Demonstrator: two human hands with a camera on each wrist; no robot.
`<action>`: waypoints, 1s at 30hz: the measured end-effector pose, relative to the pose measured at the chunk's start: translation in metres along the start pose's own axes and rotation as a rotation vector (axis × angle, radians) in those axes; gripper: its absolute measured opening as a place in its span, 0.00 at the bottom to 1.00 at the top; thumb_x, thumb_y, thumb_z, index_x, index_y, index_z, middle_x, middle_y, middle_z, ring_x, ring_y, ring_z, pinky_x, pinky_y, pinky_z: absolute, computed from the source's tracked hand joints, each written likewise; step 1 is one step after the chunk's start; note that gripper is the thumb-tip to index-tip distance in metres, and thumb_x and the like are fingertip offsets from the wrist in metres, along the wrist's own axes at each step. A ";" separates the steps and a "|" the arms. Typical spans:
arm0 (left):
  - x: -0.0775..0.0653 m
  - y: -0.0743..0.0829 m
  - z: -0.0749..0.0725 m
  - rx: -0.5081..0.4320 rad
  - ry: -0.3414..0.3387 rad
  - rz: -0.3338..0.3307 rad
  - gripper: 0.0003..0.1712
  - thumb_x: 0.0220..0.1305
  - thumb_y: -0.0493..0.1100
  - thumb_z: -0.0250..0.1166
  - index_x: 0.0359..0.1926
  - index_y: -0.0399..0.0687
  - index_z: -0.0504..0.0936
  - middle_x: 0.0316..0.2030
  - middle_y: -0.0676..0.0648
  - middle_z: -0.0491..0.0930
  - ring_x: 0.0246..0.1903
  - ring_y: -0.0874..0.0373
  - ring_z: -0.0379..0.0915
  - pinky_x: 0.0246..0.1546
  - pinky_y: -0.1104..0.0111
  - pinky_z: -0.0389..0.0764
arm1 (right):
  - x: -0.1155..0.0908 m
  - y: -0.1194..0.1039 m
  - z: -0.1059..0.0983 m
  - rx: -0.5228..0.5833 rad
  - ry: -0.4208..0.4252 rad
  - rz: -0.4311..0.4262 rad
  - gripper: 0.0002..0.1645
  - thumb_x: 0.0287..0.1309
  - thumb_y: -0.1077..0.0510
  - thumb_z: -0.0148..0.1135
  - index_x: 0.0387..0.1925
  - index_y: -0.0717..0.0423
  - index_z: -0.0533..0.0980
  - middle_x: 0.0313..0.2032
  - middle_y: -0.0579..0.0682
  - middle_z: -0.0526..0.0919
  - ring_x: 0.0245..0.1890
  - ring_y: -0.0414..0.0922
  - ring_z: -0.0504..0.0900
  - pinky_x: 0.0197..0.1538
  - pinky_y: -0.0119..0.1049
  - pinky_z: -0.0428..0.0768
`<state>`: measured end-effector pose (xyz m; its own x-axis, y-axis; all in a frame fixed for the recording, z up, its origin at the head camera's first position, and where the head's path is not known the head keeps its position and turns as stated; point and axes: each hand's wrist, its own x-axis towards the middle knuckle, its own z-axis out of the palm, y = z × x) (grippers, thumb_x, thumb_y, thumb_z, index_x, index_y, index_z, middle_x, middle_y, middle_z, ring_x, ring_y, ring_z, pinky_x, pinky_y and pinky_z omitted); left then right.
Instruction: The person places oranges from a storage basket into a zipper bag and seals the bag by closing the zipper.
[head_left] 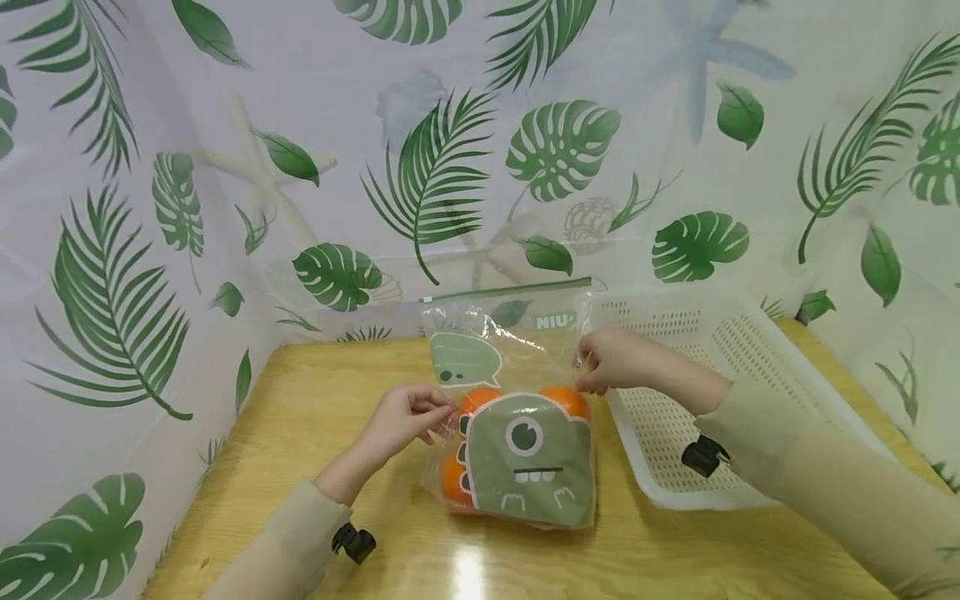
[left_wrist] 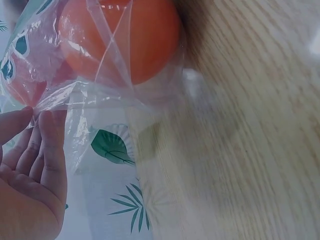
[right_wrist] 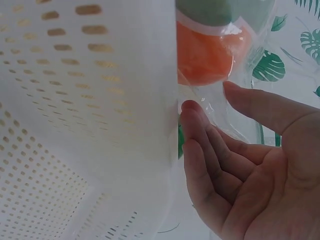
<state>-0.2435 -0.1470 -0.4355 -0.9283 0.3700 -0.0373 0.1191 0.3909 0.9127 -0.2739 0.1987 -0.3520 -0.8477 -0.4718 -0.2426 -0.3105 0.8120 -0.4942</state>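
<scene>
A clear zip-top bag [head_left: 525, 467] printed with a green one-eyed monster stands on the table, its green top strip uppermost. Smooth orange balls [left_wrist: 120, 40] fill its lower part; whether they are fruit I cannot tell. My left hand [head_left: 405, 421] pinches the plastic at the bag's left side, between thumb and fingertips [left_wrist: 46, 120]. At the right edge is my right hand [head_left: 618, 360], its fingers loosely bent. In the right wrist view its thumb and fingertips [right_wrist: 192, 112] stand apart beside the bag's film. Whether the bag's top is sealed I cannot tell.
A white perforated plastic basket [head_left: 660, 492] stands right of the bag, under my right forearm. The wooden table [head_left: 330, 375] reaches back to a leaf-printed cloth [head_left: 450, 50], which also hangs along both sides. Black straps [head_left: 705, 456] are on both sleeves.
</scene>
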 end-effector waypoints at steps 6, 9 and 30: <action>0.002 -0.004 0.002 -0.016 0.028 -0.034 0.10 0.75 0.37 0.67 0.47 0.31 0.87 0.44 0.36 0.92 0.29 0.66 0.85 0.28 0.70 0.88 | 0.004 0.000 0.006 -0.011 0.000 0.004 0.18 0.63 0.58 0.74 0.47 0.67 0.80 0.26 0.50 0.89 0.24 0.39 0.85 0.32 0.29 0.79; 0.003 -0.005 0.001 -0.028 0.048 -0.065 0.10 0.74 0.37 0.68 0.46 0.31 0.87 0.40 0.37 0.92 0.27 0.65 0.85 0.27 0.70 0.89 | 0.007 -0.001 0.007 -0.004 0.015 0.001 0.15 0.62 0.59 0.74 0.43 0.66 0.80 0.26 0.52 0.89 0.23 0.40 0.85 0.31 0.29 0.79; 0.019 -0.002 -0.007 -0.123 0.054 -0.237 0.12 0.74 0.38 0.68 0.45 0.29 0.86 0.23 0.54 0.83 0.21 0.65 0.79 0.25 0.73 0.87 | 0.036 0.006 0.011 0.027 0.030 0.061 0.16 0.63 0.62 0.72 0.23 0.61 0.75 0.20 0.51 0.89 0.22 0.42 0.88 0.26 0.26 0.82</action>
<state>-0.2641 -0.1462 -0.4350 -0.9429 0.2340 -0.2372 -0.1442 0.3551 0.9236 -0.3019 0.1825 -0.3725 -0.8774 -0.4106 -0.2482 -0.2461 0.8293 -0.5017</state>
